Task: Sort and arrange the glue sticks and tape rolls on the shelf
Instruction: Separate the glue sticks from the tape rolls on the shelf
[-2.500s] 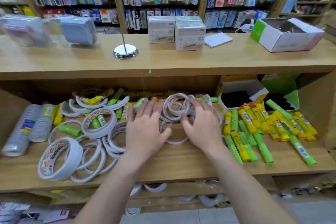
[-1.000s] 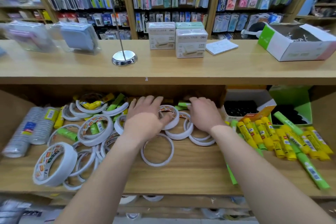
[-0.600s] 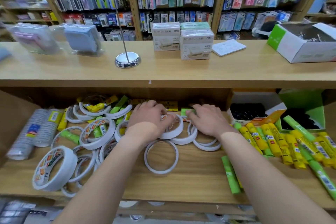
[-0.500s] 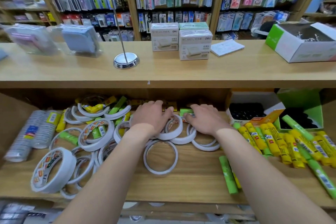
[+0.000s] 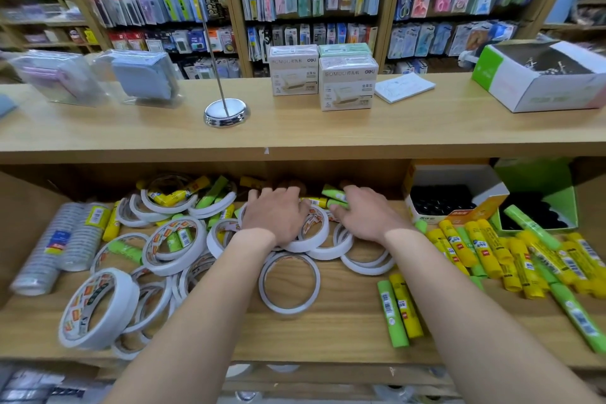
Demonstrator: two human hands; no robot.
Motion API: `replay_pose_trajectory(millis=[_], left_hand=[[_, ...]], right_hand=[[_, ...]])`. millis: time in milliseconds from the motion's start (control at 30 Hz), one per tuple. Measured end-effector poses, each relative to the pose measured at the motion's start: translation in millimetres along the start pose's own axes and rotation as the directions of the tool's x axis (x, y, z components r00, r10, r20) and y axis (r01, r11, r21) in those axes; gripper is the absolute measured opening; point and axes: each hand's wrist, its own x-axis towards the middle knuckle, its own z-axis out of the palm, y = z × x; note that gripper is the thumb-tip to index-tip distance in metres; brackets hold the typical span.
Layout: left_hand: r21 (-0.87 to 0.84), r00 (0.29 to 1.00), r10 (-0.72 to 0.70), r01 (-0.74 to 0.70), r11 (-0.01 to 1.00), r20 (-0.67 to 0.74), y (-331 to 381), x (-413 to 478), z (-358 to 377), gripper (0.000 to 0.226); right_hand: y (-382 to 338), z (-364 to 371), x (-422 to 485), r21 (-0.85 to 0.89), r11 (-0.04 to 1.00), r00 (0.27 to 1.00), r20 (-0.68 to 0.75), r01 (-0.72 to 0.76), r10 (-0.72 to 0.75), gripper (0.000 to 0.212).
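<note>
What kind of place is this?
Probably a stationery shop: racks of hanging packaged goods behind, stacked product boxes on the counter, and loose glue sticks and tape rolls filling the shelf.

Bright, even shop light; soft shadow under the table (image 5: 295,138). Wide-angle bending and motion blur smear the edges.

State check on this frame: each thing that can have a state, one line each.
Tape rolls: loose, overlapping heap
Glue sticks: lying flat, yellow and green mixed
Left hand: palm down on tape rolls
Right hand: fingers at a green stick, grip unclear
White box: open
Orange box: open
Green box: open
</note>
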Motion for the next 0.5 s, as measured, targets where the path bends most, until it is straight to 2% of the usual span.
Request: replay_pose_trajectory(millis=[167, 267, 367, 500], left_hand=[[-0.054, 0.991, -0.026, 0.033, 0.998, 0.128, 1, 6, -6, 0.053], [-0.106, 0.989, -0.011, 0.027, 0.994, 0.15, -3, 11, -9, 0.053], [-0.103, 0.994, 0.0, 0.011, 0.995, 0.108, -4, 10, -7, 0.05], [-0.099, 0.996, 0.035, -0.043, 0.994, -0.083, 1, -1, -8, 0.039]], right_hand=[[1, 4, -1, 0.058, 0.998, 1.0, -0.008, 0.012, -0.012, 0.038], [0, 6, 0, 0.072, 0.997, 1.0, -0.02, 0.017, -0.016, 0.032], [-2, 5, -4, 0.038, 0.999, 0.997, -0.069, 0.032, -0.03, 0.036], [1, -2, -22, 0.009, 1.0, 0.978, -0.206, 0.022, -0.02, 0.044]])
